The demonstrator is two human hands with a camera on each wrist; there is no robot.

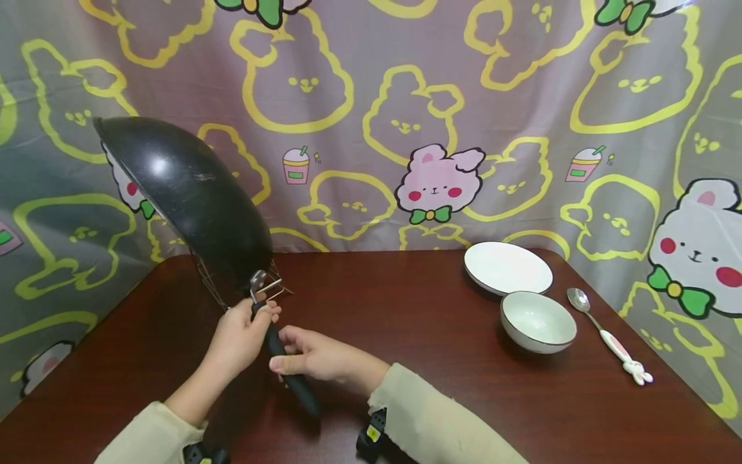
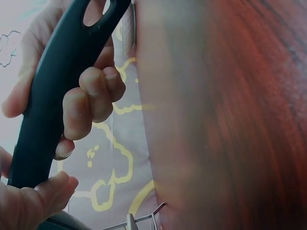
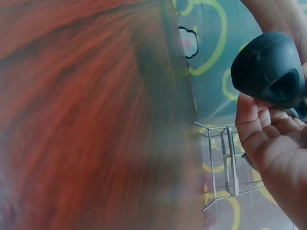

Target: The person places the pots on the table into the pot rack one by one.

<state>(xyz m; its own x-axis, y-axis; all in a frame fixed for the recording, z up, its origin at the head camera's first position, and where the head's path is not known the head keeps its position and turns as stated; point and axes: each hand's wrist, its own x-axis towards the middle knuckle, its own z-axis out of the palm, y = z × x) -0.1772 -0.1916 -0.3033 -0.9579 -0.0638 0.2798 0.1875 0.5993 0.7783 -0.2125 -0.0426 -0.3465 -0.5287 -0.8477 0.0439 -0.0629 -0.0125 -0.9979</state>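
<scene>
A black wok [image 1: 191,180] is tilted up steeply at the left, its rounded underside towards the head camera and its inside hidden. My left hand [image 1: 240,332] grips the wok's black handle [image 2: 53,91] close to the metal neck. Further down, my right hand [image 1: 310,354] holds the same handle, fingers behind and thumb in front, with the handle's end sticking out below. Behind the wok's lower part stands a wire rack [image 3: 230,163], partly hidden. Whether the wok touches the rack, I cannot tell.
At the right of the dark wooden table [image 1: 406,309] are a white plate [image 1: 507,267], a pale bowl [image 1: 538,322] in front of it, and a spoon [image 1: 608,338] with a white rabbit handle. A patterned curtain [image 1: 359,129] hangs behind the table.
</scene>
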